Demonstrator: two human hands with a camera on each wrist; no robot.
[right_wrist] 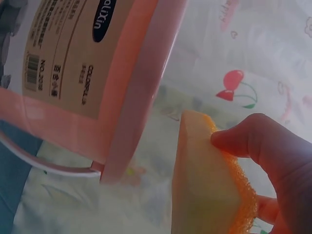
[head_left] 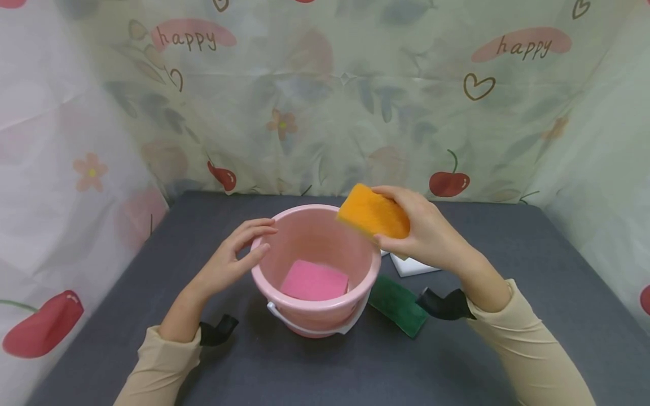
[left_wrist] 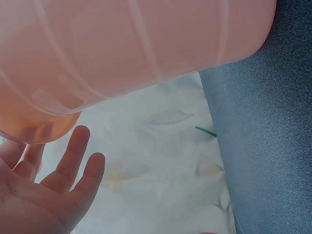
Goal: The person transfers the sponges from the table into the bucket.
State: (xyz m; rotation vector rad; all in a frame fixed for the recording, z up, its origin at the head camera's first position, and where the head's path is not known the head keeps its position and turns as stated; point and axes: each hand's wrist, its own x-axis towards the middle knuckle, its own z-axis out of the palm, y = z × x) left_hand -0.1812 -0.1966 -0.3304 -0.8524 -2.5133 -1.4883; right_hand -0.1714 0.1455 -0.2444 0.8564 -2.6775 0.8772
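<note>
A pink bucket stands on the dark table with a pink sponge lying inside. Above its right rim, my right hand holds an orange sponge between thumb and fingers. The right wrist view shows the pale side of this orange sponge, with the thumb pressed on its rough orange face. My left hand is at the bucket's left rim, fingers apart and loosely bent. In the left wrist view, those fingers are just by the rim; whether they touch it I cannot tell.
A green scouring pad lies on the table to the right of the bucket. Behind it is a white flat piece, partly covered by my right hand. The bucket's white handle hangs down in front. Patterned curtains enclose the back and sides.
</note>
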